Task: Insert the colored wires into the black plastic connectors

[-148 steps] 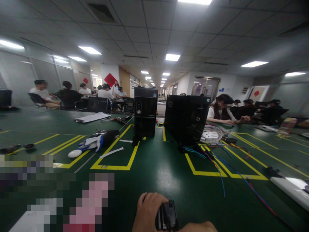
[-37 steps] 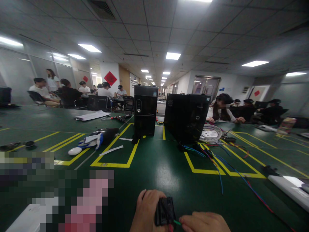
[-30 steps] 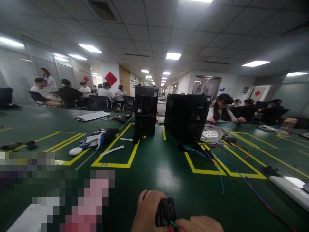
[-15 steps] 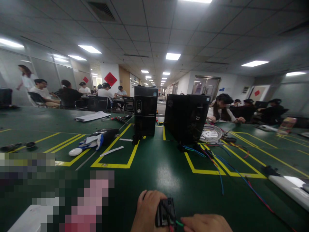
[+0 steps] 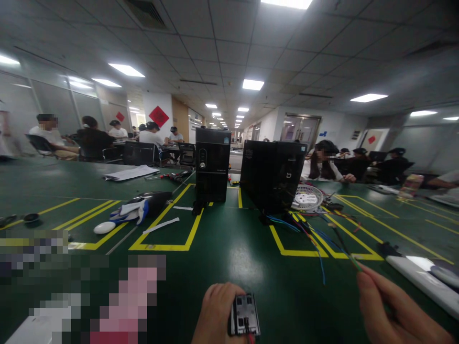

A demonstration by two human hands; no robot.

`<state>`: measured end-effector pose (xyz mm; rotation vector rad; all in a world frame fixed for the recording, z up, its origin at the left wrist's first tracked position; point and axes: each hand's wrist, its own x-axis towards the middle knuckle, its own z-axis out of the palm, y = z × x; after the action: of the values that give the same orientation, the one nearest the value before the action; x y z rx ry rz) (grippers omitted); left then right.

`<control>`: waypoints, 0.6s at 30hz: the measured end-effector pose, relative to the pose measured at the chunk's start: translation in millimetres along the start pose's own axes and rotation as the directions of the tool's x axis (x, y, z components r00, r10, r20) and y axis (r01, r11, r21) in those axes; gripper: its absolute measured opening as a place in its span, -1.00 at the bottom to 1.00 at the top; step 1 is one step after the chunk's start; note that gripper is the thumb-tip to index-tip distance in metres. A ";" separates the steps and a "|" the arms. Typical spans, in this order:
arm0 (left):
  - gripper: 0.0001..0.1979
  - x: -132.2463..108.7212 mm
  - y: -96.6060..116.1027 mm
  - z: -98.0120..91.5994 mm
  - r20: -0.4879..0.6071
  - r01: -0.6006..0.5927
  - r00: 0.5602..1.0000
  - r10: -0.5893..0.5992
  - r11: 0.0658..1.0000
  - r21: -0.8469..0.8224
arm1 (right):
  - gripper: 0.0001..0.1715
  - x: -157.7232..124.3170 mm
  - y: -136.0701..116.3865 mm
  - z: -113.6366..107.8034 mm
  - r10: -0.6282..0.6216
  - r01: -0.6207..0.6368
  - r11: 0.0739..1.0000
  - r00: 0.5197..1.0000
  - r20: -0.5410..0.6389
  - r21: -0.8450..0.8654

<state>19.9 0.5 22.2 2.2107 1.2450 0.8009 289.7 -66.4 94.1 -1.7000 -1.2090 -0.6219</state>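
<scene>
Green desk (image 5: 247,263) spans the foreground. Right hand (image 5: 398,306) has moved well to the right, pinching a partly green wire (image 5: 355,263), which now stands apart from the dark block (image 5: 247,311); a red wire (image 5: 251,338) remains there. Left hand (image 5: 218,306) keeps its grip closed on that block, near centre. Desk surface separates the hands; computer towers (image 5: 212,167) bound the far side, a white casing (image 5: 423,283) the right.

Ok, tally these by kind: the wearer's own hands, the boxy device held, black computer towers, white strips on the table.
Own hands, left hand and right hand: 2
Boxy device: 1
Black computer towers: 2
White strips: 2
Total: 7
</scene>
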 end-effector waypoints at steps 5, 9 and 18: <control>-0.57 -1.1 -3.8 0.3 -0.017 -0.035 0.999 0.034 0.999 -0.025 | -0.27 42.2 22.7 -13.2 0.051 -0.042 0.987 0.997 0.053 -0.153; -0.57 -1.6 -9.7 3.9 -0.048 -0.078 0.996 0.078 0.997 -0.010 | -0.33 71.1 77.3 -16.7 0.118 0.002 0.953 0.918 0.378 -0.304; -0.58 -1.3 -15.9 5.7 -0.038 -0.109 0.993 0.109 0.994 0.002 | -0.50 80.7 166.5 6.6 0.256 0.017 0.906 0.775 0.578 -0.423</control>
<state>13.9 6.2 7.4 2.2900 1.1496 0.8892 472.7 -38.8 90.9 -2.4509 -1.4684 -0.2220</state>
